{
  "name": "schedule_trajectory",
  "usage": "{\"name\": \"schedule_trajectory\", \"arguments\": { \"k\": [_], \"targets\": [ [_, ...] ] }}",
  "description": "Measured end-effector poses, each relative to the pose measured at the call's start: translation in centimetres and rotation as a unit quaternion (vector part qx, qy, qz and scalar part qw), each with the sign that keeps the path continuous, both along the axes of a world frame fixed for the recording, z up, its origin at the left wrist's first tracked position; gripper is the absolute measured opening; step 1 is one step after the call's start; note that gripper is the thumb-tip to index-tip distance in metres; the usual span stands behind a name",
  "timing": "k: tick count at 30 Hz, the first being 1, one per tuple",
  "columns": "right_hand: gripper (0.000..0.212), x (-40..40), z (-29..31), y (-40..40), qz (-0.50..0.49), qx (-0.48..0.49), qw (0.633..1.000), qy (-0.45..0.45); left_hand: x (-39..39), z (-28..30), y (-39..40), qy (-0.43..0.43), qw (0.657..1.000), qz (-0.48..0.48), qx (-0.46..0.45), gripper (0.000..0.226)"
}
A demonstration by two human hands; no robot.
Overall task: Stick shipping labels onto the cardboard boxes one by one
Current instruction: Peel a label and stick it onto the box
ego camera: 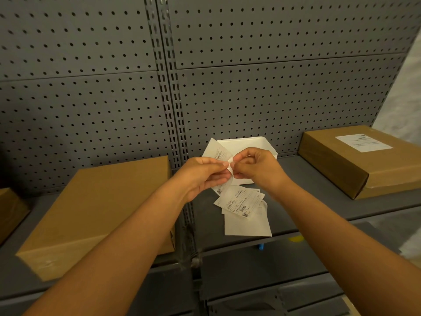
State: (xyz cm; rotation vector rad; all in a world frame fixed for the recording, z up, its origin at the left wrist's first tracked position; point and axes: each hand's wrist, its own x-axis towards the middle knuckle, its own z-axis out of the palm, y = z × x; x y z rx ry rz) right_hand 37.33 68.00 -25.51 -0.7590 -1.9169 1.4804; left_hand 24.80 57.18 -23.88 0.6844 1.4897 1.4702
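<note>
Both hands are meeting above the grey shelf [319,179]: the left hand [202,176] is pinching a shipping label [216,151] while the right hand [257,167] is pinching its curled corner. Behind them a white tray [248,142] is sitting against the shelf's back edge, its contents hidden. Loose labels [241,204] are lying near the front edge, an unlabelled box [102,210] left, a labelled box [355,160] right.

Cardboard boxes: three, namely one unlabelled [98,213], one labelled [355,160], and one partly visible at the left edge [10,210]. White tray [239,142]: one. Hands: two, left [202,176] and right [257,167]. Loose labels on the shelf [241,204]: several, overlapping; exact count indeterminable.
</note>
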Motion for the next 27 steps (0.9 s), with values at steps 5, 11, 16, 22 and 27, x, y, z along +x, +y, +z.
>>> {"name": "schedule_trajectory", "arguments": {
  "k": [5,11,16,22,27],
  "targets": [
    [0.013,0.2,-0.1,-0.2,0.028,0.020,0.999,0.005,0.2,0.1,0.0,-0.030,1.000,-0.003,-0.004,0.019],
    [0.018,0.8,-0.1,0.0,0.070,0.027,0.997,0.000,0.1,0.3,-0.3,-0.037,0.999,-0.001,-0.005,0.021],
    [0.014,1.1,0.3,0.0,0.092,0.012,0.996,0.004,0.1,0.2,-0.5,-0.006,1.000,0.004,0.003,0.024],
    [0.012,1.1,0.4,0.0,0.082,-0.001,0.997,-0.004,0.4,0.3,-0.6,0.036,0.999,0.010,-0.001,0.019],
    [0.014,1.1,0.1,-0.1,0.090,-0.013,0.996,-0.010,0.4,0.1,-0.5,0.057,0.998,0.002,-0.006,0.017]
  ]
}}
